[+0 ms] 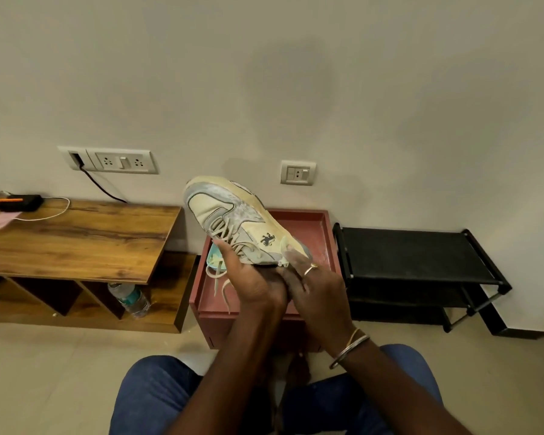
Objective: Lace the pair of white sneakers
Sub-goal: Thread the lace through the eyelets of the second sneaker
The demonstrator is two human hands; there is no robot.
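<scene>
Left hand (245, 274) grasps the worn cream-white leather sneaker (233, 215) at the throat, with the thumb against the beige woven laces (222, 230). Right hand (311, 284) wraps the heel. The sneaker is held aloft, toe toward 11 o'clock, above the red-brown rimmed box (325, 233).

Risk: the free lace ends dangle at 7 o'clock and could slip back out of the eyelets or snag the box rim.

Clearance: brown wooden bench (76, 233) at 9 o'clock, black metal shoe rack (421, 255) at 3, wall at 12. Open room lies toward 6, over the lap.
</scene>
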